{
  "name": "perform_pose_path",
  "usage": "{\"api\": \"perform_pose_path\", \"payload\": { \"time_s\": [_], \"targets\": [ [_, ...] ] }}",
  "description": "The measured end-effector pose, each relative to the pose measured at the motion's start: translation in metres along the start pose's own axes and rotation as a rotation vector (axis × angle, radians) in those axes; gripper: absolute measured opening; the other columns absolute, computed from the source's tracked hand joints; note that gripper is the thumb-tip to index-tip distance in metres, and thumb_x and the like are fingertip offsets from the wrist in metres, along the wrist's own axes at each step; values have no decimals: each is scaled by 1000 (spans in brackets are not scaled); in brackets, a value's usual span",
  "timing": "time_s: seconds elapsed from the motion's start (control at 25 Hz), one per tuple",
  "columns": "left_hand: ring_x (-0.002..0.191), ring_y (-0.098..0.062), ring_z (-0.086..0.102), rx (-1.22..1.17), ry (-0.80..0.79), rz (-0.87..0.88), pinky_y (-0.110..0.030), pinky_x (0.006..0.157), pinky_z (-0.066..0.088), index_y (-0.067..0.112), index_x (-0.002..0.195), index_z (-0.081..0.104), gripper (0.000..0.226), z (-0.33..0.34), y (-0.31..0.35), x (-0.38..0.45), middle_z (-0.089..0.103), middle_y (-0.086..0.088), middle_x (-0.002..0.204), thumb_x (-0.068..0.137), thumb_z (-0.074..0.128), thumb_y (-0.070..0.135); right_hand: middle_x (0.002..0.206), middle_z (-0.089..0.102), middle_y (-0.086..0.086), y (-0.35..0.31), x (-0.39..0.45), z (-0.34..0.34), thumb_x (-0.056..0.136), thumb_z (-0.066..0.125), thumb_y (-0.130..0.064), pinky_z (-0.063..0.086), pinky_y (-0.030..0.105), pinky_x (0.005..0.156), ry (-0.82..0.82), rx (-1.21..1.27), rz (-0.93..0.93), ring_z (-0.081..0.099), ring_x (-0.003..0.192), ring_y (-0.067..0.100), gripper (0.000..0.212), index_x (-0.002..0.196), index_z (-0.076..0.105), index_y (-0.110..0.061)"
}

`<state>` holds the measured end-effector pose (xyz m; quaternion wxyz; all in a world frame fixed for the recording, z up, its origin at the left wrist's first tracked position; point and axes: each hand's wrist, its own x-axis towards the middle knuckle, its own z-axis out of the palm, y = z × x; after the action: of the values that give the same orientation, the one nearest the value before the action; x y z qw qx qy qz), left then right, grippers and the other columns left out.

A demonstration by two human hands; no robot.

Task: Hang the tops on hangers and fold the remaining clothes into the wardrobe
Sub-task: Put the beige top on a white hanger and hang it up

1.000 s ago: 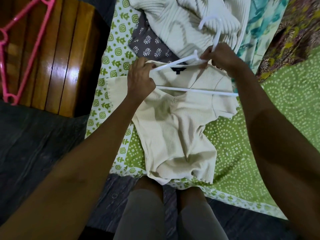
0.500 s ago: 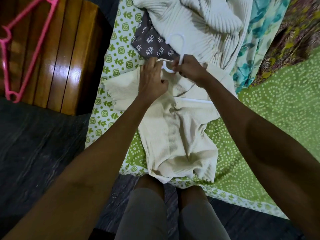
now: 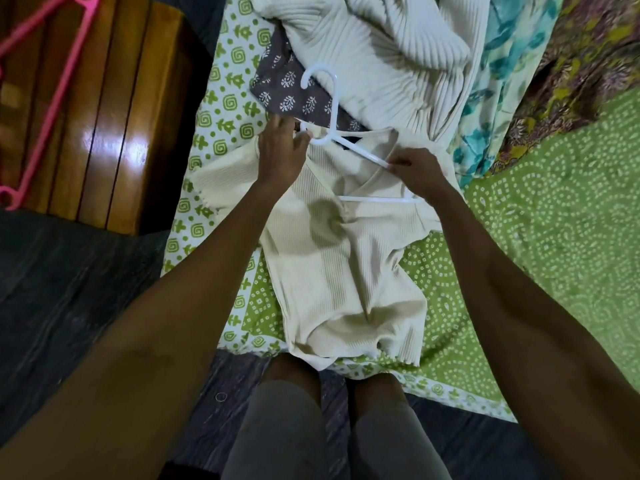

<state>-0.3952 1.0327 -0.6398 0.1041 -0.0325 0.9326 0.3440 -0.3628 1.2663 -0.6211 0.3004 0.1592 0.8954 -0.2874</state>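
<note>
A cream ribbed short-sleeved top (image 3: 339, 258) lies flat on the green patterned bedsheet (image 3: 540, 216), neck away from me. A white plastic hanger (image 3: 332, 109) sits in its neckline, hook pointing up and left, its bottom bar showing across the V-neck. My left hand (image 3: 280, 154) holds the left shoulder of the top at the hanger's left arm, which is hidden under the cloth. My right hand (image 3: 415, 168) pinches the top's right shoulder edge over the hanger's right arm.
A heap of clothes lies past the top: a cream ribbed knit (image 3: 381, 57), a grey leaf-print piece (image 3: 287, 88), a teal floral cloth (image 3: 502, 74). A pink hanger (image 3: 52, 84) rests on a wooden surface (image 3: 114, 109) at the left. Dark floor and my legs below.
The hanger has gone deeper into the neckline and turned so its hook points up. My right hand moved from the hook down to the right shoulder; my left stayed at the left shoulder.
</note>
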Motion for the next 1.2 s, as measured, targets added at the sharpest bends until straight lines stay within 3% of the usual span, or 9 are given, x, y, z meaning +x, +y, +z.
{"api": "perform_pose_path", "payload": {
  "time_s": [0.12, 0.24, 0.32, 0.4, 0.48, 0.6, 0.88, 1.0, 1.2],
  "targets": [
    [124, -33, 43, 131, 174, -59, -34, 103, 31, 0, 120, 54, 42, 1, 7, -8, 45, -19, 134, 84, 58, 21, 105, 61, 19, -21, 21, 12, 90, 55, -13, 34, 32, 79, 66, -59, -110, 55, 102, 31, 21, 99, 67, 1],
    [123, -33, 46, 153, 285, 257, -39, 107, 33, 0, 123, 54, 48, 13, 27, -14, 51, -19, 131, 77, 57, 16, 107, 63, 14, -38, 30, 18, 87, 47, -23, 38, 43, 90, 90, -102, -170, 53, 109, 33, 29, 103, 69, -12],
    [116, -30, 51, 109, -4, 480, -40, 109, 29, 0, 119, 57, 47, 27, 43, -10, 59, -18, 119, 78, 47, 20, 114, 63, 8, -34, 25, 15, 85, 42, -26, 35, 46, 96, 59, -127, -228, 50, 114, 32, 37, 112, 67, -21],
    [114, -30, 51, 209, -353, 489, -40, 110, 17, 2, 122, 55, 57, 35, 52, 0, 61, -16, 115, 80, 36, 35, 116, 61, 9, -25, 21, 7, 90, 40, -26, 28, 44, 98, 9, -143, -256, 43, 118, 32, 35, 112, 66, -17],
    [113, -29, 50, 387, -492, 475, -38, 106, 21, 7, 119, 57, 66, 39, 51, 9, 60, -14, 114, 81, 26, 50, 115, 60, 12, -15, 23, 0, 95, 40, -27, 25, 41, 96, -14, -182, -305, 42, 118, 30, 33, 107, 67, -13],
    [113, -28, 48, 400, -379, 439, -37, 95, 27, 12, 114, 61, 45, 39, 43, 19, 59, -11, 114, 96, 37, 45, 125, 58, 11, 4, 25, -10, 99, 37, -22, 33, 36, 95, -48, -124, -380, 48, 119, 26, 33, 120, 61, -13],
    [105, -26, 52, 214, -211, 303, -34, 91, 27, 11, 102, 68, 37, 42, 40, 23, 63, -10, 101, 94, 47, 40, 85, 61, 27, 40, 10, -16, 88, 37, -17, 37, 36, 70, 55, 19, -436, 57, 78, 34, 38, 92, 61, 11],
    [101, -27, 54, 160, -106, 239, -34, 87, 27, 12, 99, 70, 34, 36, 30, 24, 65, -10, 97, 92, 49, 39, 83, 66, 28, 41, 10, -19, 79, 40, -13, 41, 38, 71, 64, -14, -397, 60, 77, 37, 38, 90, 67, 12],
    [101, -29, 53, 239, -151, 294, -36, 88, 28, 11, 102, 70, 35, 41, 18, 9, 63, -14, 97, 92, 50, 38, 84, 69, 23, 34, 4, -14, 73, 47, -6, 41, 29, 72, 206, -38, -425, 63, 77, 34, 30, 87, 71, 6]
  ]
}}
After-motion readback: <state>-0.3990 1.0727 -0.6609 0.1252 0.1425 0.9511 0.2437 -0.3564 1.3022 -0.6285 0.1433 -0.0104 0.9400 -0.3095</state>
